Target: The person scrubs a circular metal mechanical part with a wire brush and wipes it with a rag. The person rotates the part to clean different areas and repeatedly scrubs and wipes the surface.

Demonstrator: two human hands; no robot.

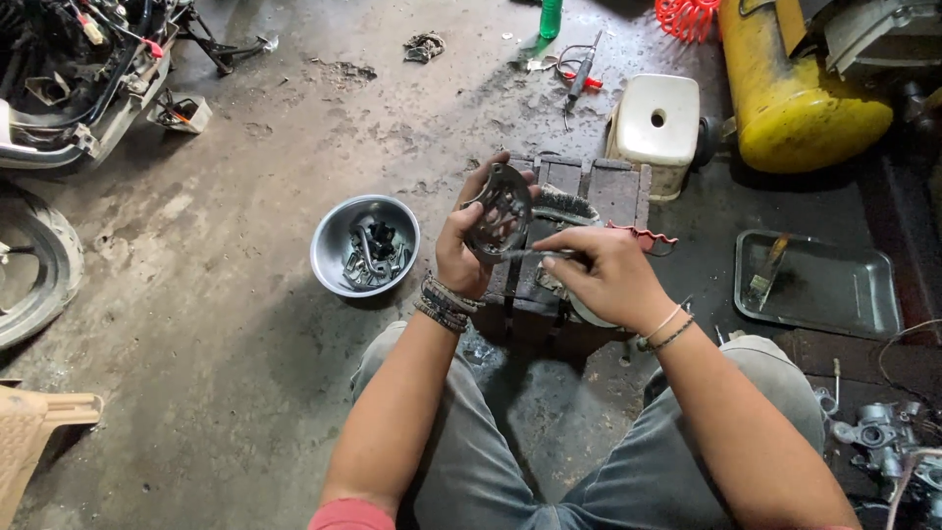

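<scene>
My left hand (461, 250) holds up a round metal plate with holes (498, 212), tilted on edge above a dark wooden block (599, 186). My right hand (603, 275) grips a thin metal tool (530, 255), its tip touching the lower edge of the plate. Both wrists wear bracelets. A wire brush (567, 204) lies on the block just behind the plate. My knees in grey trousers frame the bottom of the view.
A steel bowl (337, 231) with small metal parts sits left of the hands. A white stool (655, 123), a yellow tank (795, 93), a metal tray (844, 294) with a brush, engine parts (888, 437) and a tyre (44, 265) stand around on the oily floor.
</scene>
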